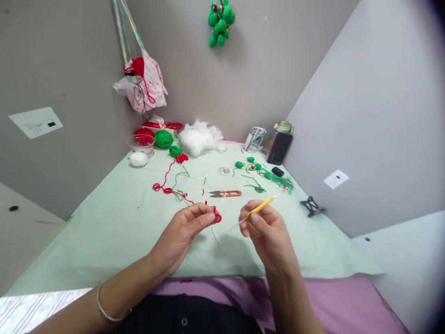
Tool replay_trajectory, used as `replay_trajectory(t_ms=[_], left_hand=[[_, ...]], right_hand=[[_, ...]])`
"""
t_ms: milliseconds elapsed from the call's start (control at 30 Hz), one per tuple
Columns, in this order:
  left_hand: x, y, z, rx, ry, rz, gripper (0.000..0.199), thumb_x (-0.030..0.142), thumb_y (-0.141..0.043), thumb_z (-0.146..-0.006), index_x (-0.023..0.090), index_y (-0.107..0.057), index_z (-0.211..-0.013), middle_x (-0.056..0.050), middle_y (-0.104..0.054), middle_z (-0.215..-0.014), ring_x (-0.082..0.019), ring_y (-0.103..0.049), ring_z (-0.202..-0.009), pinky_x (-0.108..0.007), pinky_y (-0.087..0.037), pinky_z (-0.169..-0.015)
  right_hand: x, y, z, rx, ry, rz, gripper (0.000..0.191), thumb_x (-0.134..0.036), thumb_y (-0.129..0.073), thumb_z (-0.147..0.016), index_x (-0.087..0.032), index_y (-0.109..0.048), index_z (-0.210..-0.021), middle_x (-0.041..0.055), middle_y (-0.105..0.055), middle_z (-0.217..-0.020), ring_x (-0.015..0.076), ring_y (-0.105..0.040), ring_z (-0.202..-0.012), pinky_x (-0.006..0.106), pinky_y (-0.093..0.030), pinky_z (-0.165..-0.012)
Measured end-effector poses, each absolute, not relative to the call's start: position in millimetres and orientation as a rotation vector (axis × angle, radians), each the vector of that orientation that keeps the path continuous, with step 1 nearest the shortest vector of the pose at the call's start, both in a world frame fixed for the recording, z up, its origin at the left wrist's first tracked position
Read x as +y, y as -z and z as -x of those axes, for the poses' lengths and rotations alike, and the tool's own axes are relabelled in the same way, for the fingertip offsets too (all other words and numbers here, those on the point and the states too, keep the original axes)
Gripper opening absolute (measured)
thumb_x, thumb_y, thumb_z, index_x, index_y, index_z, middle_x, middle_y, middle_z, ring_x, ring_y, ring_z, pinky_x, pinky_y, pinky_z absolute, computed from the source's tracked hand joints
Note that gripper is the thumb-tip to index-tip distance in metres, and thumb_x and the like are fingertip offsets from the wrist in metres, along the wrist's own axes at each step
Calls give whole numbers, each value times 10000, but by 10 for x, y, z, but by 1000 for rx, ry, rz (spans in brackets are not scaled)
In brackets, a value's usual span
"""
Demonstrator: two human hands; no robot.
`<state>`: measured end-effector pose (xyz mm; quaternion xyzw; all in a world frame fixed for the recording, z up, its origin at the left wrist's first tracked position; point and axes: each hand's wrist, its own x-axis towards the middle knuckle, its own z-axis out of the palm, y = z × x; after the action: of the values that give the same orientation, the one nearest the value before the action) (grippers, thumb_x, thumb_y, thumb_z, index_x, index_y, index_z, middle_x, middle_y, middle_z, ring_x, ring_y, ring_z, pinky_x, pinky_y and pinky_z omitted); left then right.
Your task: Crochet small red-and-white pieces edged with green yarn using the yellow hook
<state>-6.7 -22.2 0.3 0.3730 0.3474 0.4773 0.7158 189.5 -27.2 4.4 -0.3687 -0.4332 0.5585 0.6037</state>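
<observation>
In the head view, my left hand (187, 228) pinches a small red loop (220, 220) above the bench (111, 227); my right hand (270, 234) grips a yellow hook (261, 207), apart from it. If the trailing yarn (168, 190) snags (those curls look knot-prone), the loop could slip free.

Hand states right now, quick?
Left hand: closed, pinching a red yarn loop.
Right hand: closed, holding a yellow-handled hook.

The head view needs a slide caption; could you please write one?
Left hand pinching a small red yarn loop, right hand holding a yellow-handled crochet hook, above pale green cloth.
</observation>
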Motion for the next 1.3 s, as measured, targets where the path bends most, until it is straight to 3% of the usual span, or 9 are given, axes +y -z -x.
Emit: replay_trajectory(t_ms=[167, 367, 633, 933, 1133, 1300], left_hand=[[-237, -2, 72, 755, -1083, -824, 210, 344, -878, -759, 179, -756, -802, -19, -701, -848, -180, -622, -901, -318, -458, -959], [-256, 8, 78, 759, -1078, -861, 207, 355, -869, -770, 188, -747, -787, -7, -671, -813, -173, -595, -870, -304, -458, -919], [-273, -16, 99, 782, -1106, -906, 172, 336, -855, -782, 196, -755, -783, -13, -662, -816, -174, -580, -851, -275, -448, -833], [-271, -39, 91, 774, -1101, -868, 199, 350, -890, -738, 192, -771, -761, -5, -688, -808, -163, -606, -855, -256, -465, -837], [-244, -32, 87, 802, -1073, -851, 218, 361, -915, -695, 194, -780, -733, -15, -714, -776, -174, -622, -827, -278, -472, -827], [-252, -29, 92, 781, -1079, -883, 186, 334, -893, -727, 189, -781, -757, -19, -705, -805, -174, -609, -834, -280, -467, -821]], right_hand=[[-300, 9, -1792, -993, -1202, 829, 228, -372, -887, -745, -223, -733, -823, 21, -738, -788, 135, -672, -622, 270, -575, -583], [-380, -8, -1782, -1137, -1166, 711, 58, -273, -821, -846, -252, -773, -871, 22, -753, -893, 143, -696, -739, 285, -588, -688], [-467, -35, -1781, -1260, -1116, 716, 7, -268, -753, -906, -269, -753, -914, 40, -736, -976, 183, -670, -834, 363, -583, -799], [-563, -27, -1831, -1418, -966, 737, 125, -237, -647, -970, -269, -754, -914, 57, -753, -969, 221, -674, -923, 373, -549, -827], [-598, -34, -1826, -1624, -807, 730, 214, -228, -578, -998, -290, -761, -906, 67, -788, -979, 263, -669, -935, 452, -527, -877], [-589, -5, -1802, -1555, -856, 687, 208, -172, -592, -984, -281, -758, -921, 52, -786, -968, 239, -673, -931, 413, -527, -858]])
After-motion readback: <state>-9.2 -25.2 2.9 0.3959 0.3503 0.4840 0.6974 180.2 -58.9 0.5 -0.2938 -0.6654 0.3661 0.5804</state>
